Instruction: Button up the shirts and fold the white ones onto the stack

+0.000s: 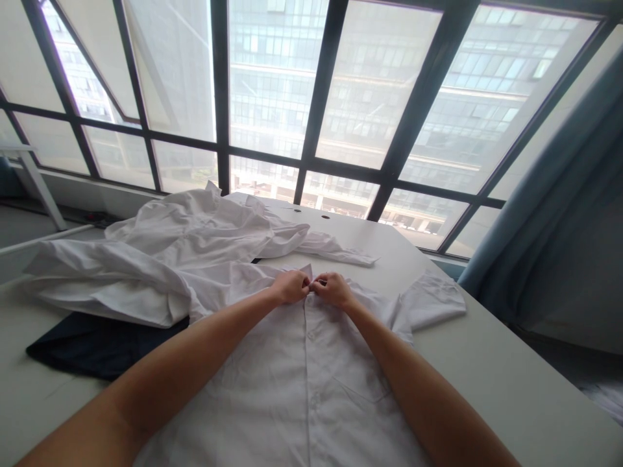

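A white button-up shirt (272, 383) lies front side up on the table, its collar toward the window. Both hands meet at the top of its button placket, just below the collar. My left hand (291, 287) pinches the fabric there with closed fingers. Close beside it, my right hand (332, 289) also pinches the placket edge; whatever small part sits between the fingertips is hidden. Below the hands, several buttons run down the placket. One short sleeve (433, 301) spreads out to the right.
More white shirts (195, 227) lie rumpled at the back left. A dark navy cloth (104, 344) pokes out under them. The white table (516, 389) ends at a slanting right edge, with a blue-grey curtain (549, 194) beyond. Large windows (272, 78) stand behind.
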The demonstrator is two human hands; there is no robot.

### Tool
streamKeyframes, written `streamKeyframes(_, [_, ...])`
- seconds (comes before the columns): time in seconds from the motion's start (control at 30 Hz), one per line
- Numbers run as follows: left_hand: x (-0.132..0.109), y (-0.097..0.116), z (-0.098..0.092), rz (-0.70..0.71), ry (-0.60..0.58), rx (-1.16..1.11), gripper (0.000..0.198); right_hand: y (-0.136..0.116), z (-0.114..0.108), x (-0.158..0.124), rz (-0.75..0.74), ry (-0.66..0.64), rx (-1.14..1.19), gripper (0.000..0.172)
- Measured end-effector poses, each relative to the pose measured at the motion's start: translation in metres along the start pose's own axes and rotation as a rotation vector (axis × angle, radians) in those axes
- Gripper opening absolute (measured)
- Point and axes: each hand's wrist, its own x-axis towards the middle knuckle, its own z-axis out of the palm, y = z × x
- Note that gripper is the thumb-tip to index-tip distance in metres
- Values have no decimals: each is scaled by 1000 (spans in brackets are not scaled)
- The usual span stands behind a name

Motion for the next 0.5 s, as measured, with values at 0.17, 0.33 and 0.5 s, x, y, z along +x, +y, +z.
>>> streamKeyframes(0.17, [1, 2, -2, -16, -15, 15, 19, 3, -3, 7, 153, -92, 137, 21])
streamKeyframes(0.33, [3, 2, -1, -45, -17, -41, 20, 1, -7, 7, 258, -125, 236, 21])
streamKeyframes(0.5, [7, -4, 2, -94, -9, -171, 21, -2, -8, 5, 284, -109, 199, 26])
